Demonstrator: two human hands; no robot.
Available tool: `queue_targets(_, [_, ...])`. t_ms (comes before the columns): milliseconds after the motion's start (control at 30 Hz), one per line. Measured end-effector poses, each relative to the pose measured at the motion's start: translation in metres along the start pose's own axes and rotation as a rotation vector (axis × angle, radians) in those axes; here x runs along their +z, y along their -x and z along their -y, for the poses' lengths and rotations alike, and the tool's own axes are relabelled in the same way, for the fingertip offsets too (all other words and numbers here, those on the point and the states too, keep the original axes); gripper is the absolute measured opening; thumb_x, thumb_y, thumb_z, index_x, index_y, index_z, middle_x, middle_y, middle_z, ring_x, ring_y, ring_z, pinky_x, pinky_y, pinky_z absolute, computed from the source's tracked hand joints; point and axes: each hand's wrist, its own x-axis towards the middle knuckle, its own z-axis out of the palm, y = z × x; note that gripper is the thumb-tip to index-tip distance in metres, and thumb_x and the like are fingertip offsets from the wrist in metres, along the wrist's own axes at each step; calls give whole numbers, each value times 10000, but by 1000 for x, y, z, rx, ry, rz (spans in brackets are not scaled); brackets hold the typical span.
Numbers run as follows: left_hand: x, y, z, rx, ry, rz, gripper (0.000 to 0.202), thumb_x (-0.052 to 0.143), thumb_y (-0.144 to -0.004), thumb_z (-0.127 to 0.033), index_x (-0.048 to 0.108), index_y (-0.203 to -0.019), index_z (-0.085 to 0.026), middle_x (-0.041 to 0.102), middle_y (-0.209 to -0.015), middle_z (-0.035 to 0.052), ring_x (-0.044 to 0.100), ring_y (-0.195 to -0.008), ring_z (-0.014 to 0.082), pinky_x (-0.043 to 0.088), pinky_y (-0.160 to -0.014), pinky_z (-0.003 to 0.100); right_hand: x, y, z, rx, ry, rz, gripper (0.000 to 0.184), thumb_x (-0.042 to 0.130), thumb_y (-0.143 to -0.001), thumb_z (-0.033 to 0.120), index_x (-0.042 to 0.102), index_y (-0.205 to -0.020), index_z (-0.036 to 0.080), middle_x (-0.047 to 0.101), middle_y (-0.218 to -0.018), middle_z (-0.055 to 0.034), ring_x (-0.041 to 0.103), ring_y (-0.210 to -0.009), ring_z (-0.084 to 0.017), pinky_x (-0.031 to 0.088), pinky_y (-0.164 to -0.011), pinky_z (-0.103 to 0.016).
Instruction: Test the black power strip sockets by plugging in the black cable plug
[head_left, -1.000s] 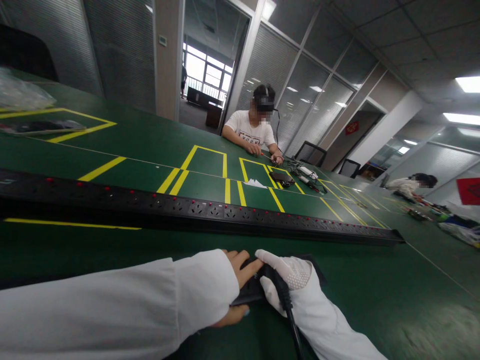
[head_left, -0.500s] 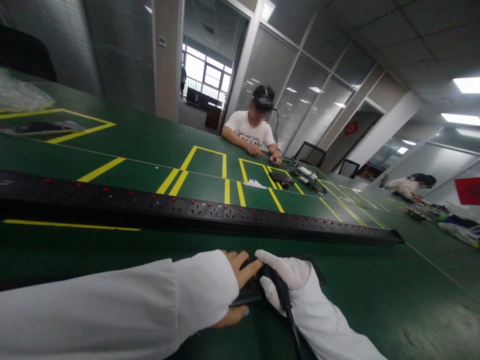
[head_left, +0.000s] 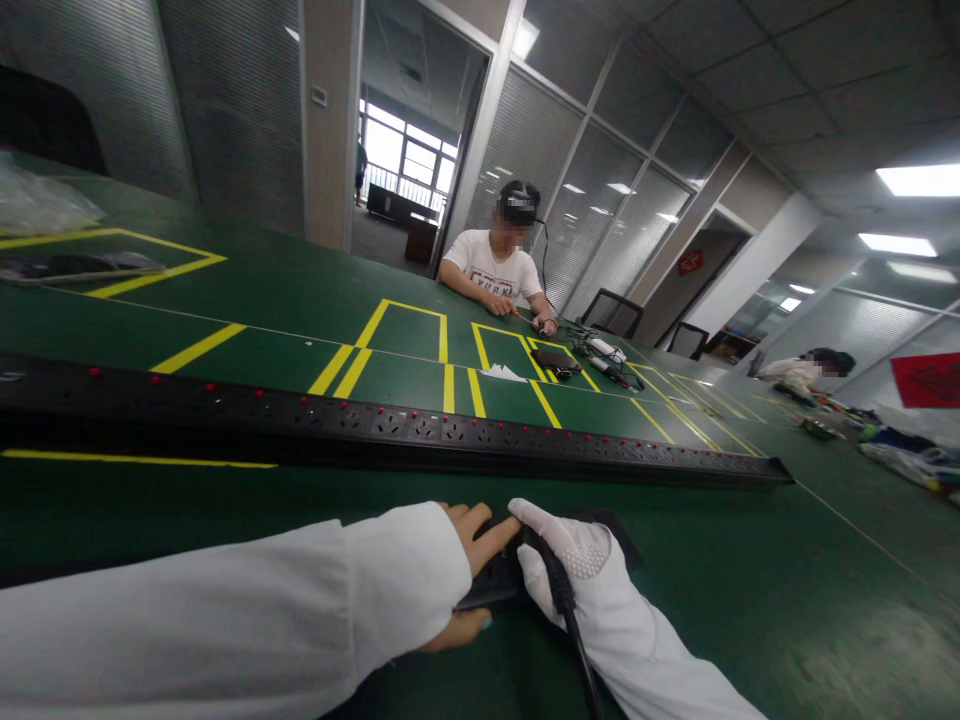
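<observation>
1 black power strip (head_left: 491, 583), near side of green bench (head_left: 750, 580); grip of left hand (head_left: 469, 532) clamped on it. 1 corded plug (head_left: 555, 575), right of that hand; grip of gloved right hand (head_left: 576, 548) clamped around it.

We see a wide green table (head_left: 847, 600), marked out with yellow tape (head_left: 199, 348) and crossed by a thin pale seam. A long black power strip (head_left: 420, 428) lies slantwise over it. Toward the far left we find a clear plastic bag (head_left: 41, 200) and a flat dark packet (head_left: 82, 266); farther along, a white scrap (head_left: 504, 373) beside a dark flat object (head_left: 555, 360), then tangled cables. Close to us sits a black piece (head_left: 495, 580), partly hidden; we cannot tell whether it lies flat.
</observation>
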Motion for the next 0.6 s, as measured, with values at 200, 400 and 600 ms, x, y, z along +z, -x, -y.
queue_targets(200, [-2, 1, 0, 1, 3, 4, 842, 614, -684, -495, 255, -1415, -281, 515, -1231, 114, 583, -974, 326, 455, -854, 487, 2, -1, -4, 27, -42, 30, 367, 556, -782, 310, 610, -1133, 219, 697, -782, -19, 665, -648, -149, 509, -604, -199])
queue_targets(400, [-2, 1, 0, -14, 8, 13, 845, 625, -672, -455, 254, -1413, -290, 508, -1240, 109, 576, -980, 323, 452, -859, 490, 2, 1, -5, 57, -90, 48, 305, 549, -833, 314, 574, -1125, 231, 673, -722, 8, 626, -574, -97, 502, -585, -178])
queue_targets(600, [-8, 4, -2, 1, 4, 13, 884, 659, -609, -348, 276, -1402, -268, 513, -1229, 104, 577, -960, 310, 460, -855, 466, 0, 10, 3, 48, -132, 40, 297, 483, -919, 375, 571, -1100, 156, 618, -983, -62, 607, -811, -132, 515, -740, -312])
